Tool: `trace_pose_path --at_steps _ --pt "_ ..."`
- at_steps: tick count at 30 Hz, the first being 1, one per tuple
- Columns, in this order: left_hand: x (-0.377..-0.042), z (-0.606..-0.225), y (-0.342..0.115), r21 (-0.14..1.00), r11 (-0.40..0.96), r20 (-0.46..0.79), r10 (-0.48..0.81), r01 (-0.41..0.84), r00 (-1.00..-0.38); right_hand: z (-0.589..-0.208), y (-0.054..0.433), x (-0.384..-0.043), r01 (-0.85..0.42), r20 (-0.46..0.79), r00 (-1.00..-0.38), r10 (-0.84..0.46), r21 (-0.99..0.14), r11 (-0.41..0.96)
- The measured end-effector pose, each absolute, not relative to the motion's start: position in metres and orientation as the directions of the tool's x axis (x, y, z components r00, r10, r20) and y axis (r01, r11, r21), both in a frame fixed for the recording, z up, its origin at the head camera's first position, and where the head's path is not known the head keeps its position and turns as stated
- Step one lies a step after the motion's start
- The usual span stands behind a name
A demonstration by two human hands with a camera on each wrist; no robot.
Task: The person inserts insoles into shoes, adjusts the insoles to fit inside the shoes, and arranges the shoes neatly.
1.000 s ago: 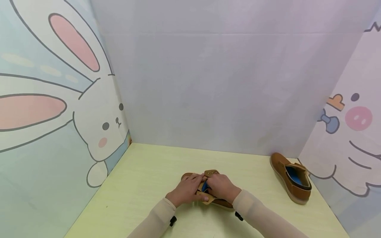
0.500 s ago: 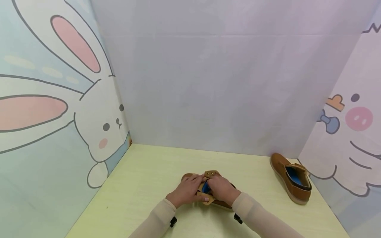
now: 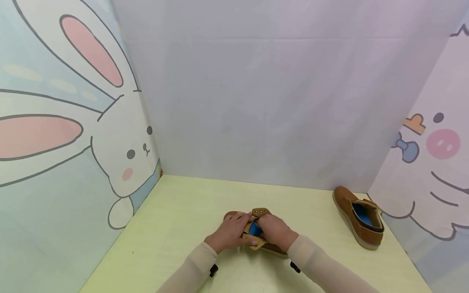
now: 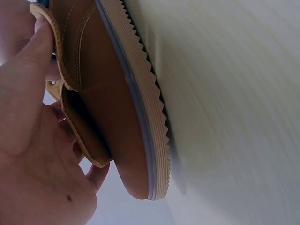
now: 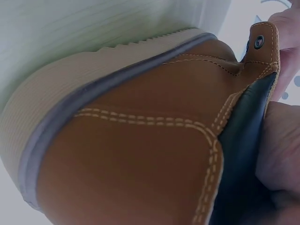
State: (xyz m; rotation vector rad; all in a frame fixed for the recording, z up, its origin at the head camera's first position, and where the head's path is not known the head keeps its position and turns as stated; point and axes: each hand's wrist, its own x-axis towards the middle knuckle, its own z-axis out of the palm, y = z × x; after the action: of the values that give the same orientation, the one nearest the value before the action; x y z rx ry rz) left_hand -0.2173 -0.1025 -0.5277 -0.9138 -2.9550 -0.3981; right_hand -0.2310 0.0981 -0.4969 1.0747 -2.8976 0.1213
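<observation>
A brown leather shoe lies on the table, toe to the left, its stitched side flaps spread apart and a blue insole showing inside. My left hand grips the front of this shoe; in the left wrist view its thumb presses a side flap outward while the other fingers reach round the tongue. My right hand reaches down into the opening near the heel. Its fingertips are hidden inside, past the dark lining. Beyond the hands, the far flap with eyelets stands up.
A matching brown shoe sits at the table's far right, close to the side wall. The pale yellow table is bounded by a grey back wall and side walls with cartoon animals.
My right hand has shifted slightly to the right within the opening, and more of the blue insole shows. The left hand keeps its hold on the shoe.
</observation>
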Motion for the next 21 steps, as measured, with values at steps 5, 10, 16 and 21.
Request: trace_pose_path --at_steps 5,10,16,21 --pt "-0.216 -0.528 -0.103 0.247 0.795 0.088 0.551 0.554 -0.830 -0.496 0.098 -0.228 -0.670 0.060 -0.738 -0.672 0.054 0.740" --pt "-0.215 -0.530 -0.104 0.268 0.786 0.084 0.558 0.558 -0.826 -0.493 0.099 -0.226 -0.696 0.029 -0.715 -0.699 0.067 0.715" --pt "-0.217 -0.528 -0.105 0.269 0.776 0.107 0.565 0.571 -0.818 -0.485 0.102 -0.230 -0.725 -0.025 -0.689 -0.725 0.042 0.687" --pt "-0.217 -0.527 -0.104 0.264 0.782 0.105 0.558 0.564 -0.823 -0.490 0.109 -0.234 -0.740 -0.011 -0.673 -0.740 -0.014 0.673"
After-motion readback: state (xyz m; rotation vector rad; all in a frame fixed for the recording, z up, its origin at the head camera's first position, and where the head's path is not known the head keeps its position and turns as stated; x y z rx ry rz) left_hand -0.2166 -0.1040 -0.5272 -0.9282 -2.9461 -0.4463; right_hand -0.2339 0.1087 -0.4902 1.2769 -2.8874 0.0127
